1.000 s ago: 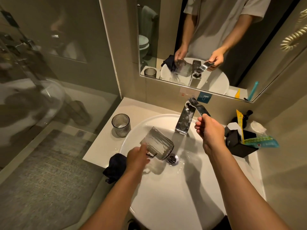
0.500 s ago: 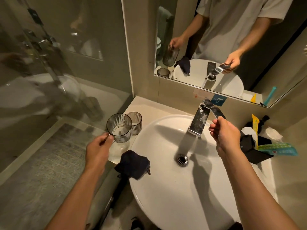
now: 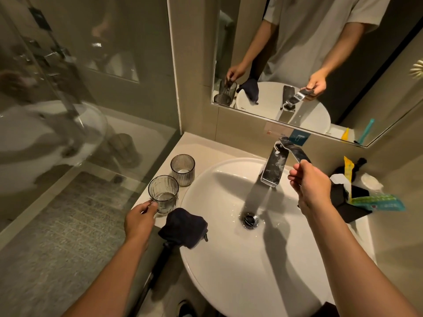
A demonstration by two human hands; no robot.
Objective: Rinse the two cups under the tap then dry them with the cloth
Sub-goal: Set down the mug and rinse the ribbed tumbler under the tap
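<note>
Ribbed smoky glass cup (image 3: 163,194) rests upright on the pale stone table (image 3: 146,197), just beside its twin glass cup (image 3: 182,169) and the dark folded cloth (image 3: 183,227). To set it down cleanly, I should let go gently. My left hand (image 3: 139,221) pinches its side; my right hand (image 3: 311,186), arm outstretched, grips the chrome tap lever (image 3: 295,152).

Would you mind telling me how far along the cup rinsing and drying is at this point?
Roughly a third done, judging by the counter. The near cup stands upright beside the basin, the left hand holding its side. The right hand grips the tap lever, water running. The far cup waits on the counter, and the dark cloth lies unused on the basin rim, so drying remains.
</note>
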